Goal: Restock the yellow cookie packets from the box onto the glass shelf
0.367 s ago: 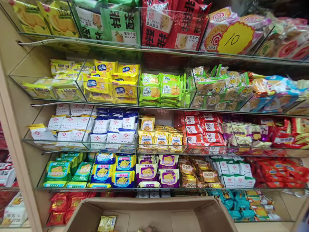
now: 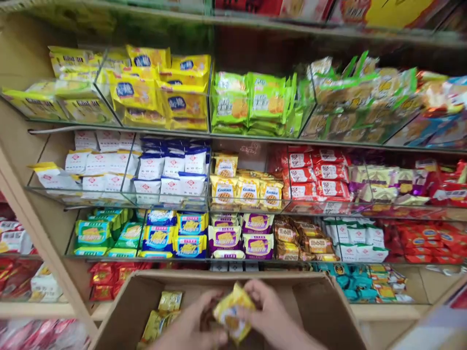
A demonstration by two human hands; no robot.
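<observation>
Over an open cardboard box (image 2: 175, 282), both hands are together near the bottom centre. My right hand (image 2: 268, 311) grips a yellow snack packet (image 2: 234, 313) with its fingers closed round the right side. At the packet's left, my left hand (image 2: 199, 321) is blurred, its fingers curled around brown packets (image 2: 208, 313) that are hard to make out. More yellow packets (image 2: 155, 324) lie inside the box at the left, partly behind my left forearm.
Glass-fronted shelves hold rows of wrapped snacks, among them yellow cookie packets (image 2: 224, 192), green packets (image 2: 268, 99) and purple packets (image 2: 258, 243). A wooden upright (image 2: 47, 233) stands at the left. Red packets (image 2: 102, 282) sit behind the box's left corner.
The view has tipped downward, showing more of the box and less of the top shelf. Both hands have come up into view, with the yellow packet in my right hand.
</observation>
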